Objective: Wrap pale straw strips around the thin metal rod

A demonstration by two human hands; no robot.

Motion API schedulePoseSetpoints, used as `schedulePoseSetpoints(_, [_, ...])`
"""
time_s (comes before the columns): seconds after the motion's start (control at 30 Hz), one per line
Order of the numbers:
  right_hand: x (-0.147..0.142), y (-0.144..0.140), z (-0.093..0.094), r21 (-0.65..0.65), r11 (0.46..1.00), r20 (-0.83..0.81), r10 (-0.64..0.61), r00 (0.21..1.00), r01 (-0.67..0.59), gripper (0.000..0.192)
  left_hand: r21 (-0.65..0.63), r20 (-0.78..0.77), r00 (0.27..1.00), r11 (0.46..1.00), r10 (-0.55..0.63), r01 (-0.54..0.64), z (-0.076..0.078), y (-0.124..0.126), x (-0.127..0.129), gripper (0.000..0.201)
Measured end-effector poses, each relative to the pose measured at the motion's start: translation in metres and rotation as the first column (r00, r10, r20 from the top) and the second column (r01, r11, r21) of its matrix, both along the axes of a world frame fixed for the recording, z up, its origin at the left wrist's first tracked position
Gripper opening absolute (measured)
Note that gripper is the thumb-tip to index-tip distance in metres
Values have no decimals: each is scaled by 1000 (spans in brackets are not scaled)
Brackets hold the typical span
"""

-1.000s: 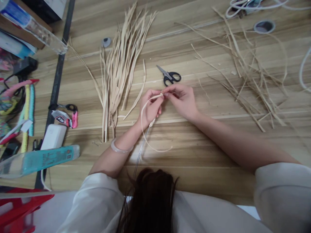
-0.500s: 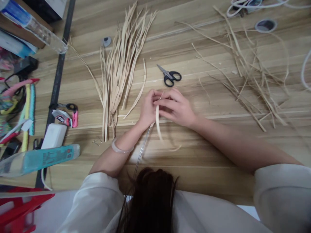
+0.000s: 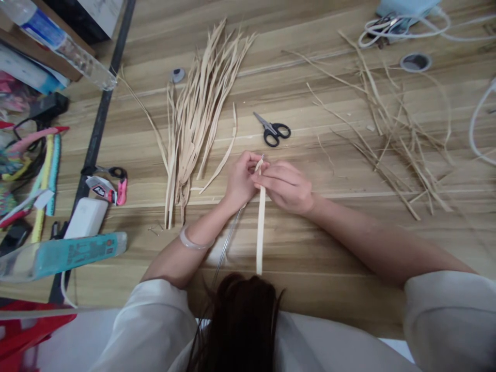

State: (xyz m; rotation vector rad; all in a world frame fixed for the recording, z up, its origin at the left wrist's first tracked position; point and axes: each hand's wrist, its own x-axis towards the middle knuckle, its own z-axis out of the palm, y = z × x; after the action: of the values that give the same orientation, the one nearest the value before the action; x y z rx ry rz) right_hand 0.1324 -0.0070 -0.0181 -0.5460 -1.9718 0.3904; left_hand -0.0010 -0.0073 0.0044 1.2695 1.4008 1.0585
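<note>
The strip (image 3: pixel 261 232), in the head view, now runs straight over the table (image 3: pixel 349 240) from the right hand (image 3: pixel 285 187), which pinches it, instead of curling, so it probably sits tighter on the wire (image 3: pixel 228 239). The left hand (image 3: pixel 243 180) grips that wire.

The hands (image 3: pixel 241 181) hide part of the thin metal wire (image 3: pixel 225 248).

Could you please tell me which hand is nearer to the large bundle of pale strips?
Left. The left hand is just to the right of the bundle's lower part; the right hand is farther right, beyond the left.
</note>
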Motion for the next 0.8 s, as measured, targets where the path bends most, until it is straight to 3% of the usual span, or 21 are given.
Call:
schedulePoseSetpoints(0.13, [-2, 1, 1, -131, 984, -41, -126, 991, 120, 12, 15, 14, 1000, 1000, -13, 13, -11, 3, -4, 15])
schedulePoseSetpoints(0.2, [-3, 4, -1, -270, 953, -67, -161, 985, 138, 19, 13, 21, 1000, 1000, -20, 20, -14, 3, -5, 15])
schedulePoseSetpoints(0.33, [-4, 15, -11, -589, 806, -252, -254, 934, 60, 21, -34, 13, 1000, 999, -2, 2, -11, 2, -3, 19])
schedulePoseSetpoints(0.4, [-4, 20, -14, -673, 740, -291, -277, 916, 10, 15, -67, 13, 1000, 998, 8, -7, -7, 2, -2, 19])
schedulePoseSetpoints(0.47, [-4, 22, -14, -705, 709, -293, -262, 920, -23, 10, -90, 26, 1000, 996, 16, -13, -3, 2, -1, 18])
schedulePoseSetpoints(0.57, [-5, 21, -11, -707, 705, -283, -213, 935, -53, 10, -115, 60, 998, 993, 28, -20, 1, 3, -1, 15])
schedulePoseSetpoints(0.8, [-3, 22, -9, -641, 766, -285, -174, 943, -52, 10, -92, 119, 993, 996, 11, 0, 0, 3, -3, 15])
